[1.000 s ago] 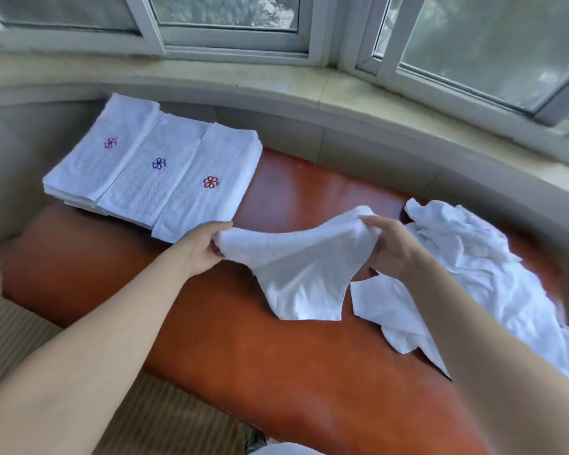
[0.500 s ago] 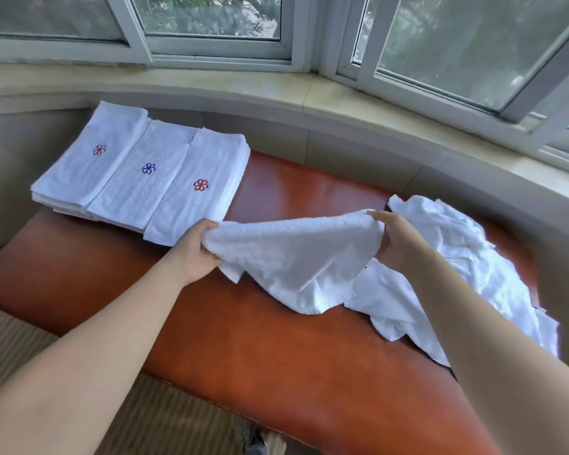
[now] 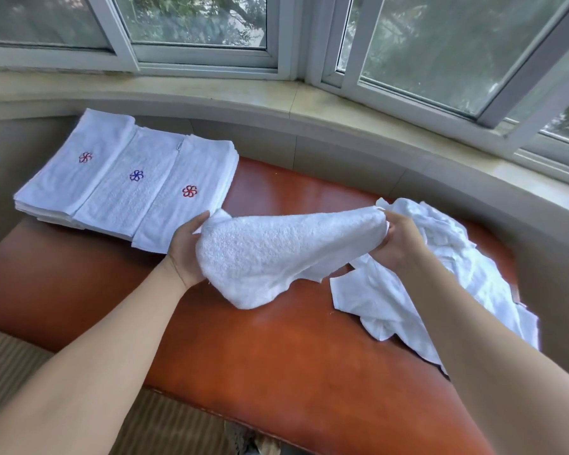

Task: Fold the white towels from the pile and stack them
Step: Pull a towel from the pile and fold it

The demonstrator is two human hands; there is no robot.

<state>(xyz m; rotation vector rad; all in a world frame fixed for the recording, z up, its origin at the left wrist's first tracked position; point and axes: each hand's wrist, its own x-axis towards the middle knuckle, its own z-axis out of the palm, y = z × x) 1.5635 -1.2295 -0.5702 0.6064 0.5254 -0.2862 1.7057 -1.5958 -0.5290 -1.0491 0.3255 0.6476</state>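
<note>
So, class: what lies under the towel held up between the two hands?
Under the towel, gripped by the left hand and right hand, the bare brown seat shows. Its right end hangs over the pile; whatever it covers there is hidden.

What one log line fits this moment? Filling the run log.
white terry towel | left hand grips | right hand grips | unfolded

No words, brand names or numbers are showing anywhere. The only marks are small embroidered flower emblems on the folded towels (image 3: 125, 178): red on the left and right ones, blue on the middle one.
</note>
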